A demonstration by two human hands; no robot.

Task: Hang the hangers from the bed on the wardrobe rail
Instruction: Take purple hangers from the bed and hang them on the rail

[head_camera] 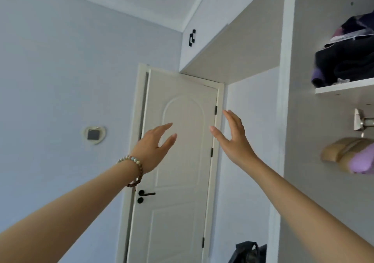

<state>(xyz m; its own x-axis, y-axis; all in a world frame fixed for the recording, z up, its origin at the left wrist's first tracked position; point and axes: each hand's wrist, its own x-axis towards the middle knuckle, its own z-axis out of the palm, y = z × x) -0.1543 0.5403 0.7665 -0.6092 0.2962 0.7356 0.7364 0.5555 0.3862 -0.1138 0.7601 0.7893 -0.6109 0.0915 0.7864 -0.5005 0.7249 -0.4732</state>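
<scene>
Left hand (155, 144) and right hand (232, 139) raised, fingers straight, empty; advise fetching a hanger, gripped near its hook, before approaching the rail (368, 122).

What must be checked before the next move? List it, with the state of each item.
1. Left hand free: ok, fingers straight, holds nothing.
2. Right hand free: ok, open and empty.
3. Hanger in hand: not ok, neither hand holds one.
4. Bed in view: not ok, it is outside the frame.
5. Rail found: ok, its end shows at the right edge, below the shelf.
6. Room on the rail: cannot tell, only the end shows, with a beige padded thing hanging under it.
</scene>
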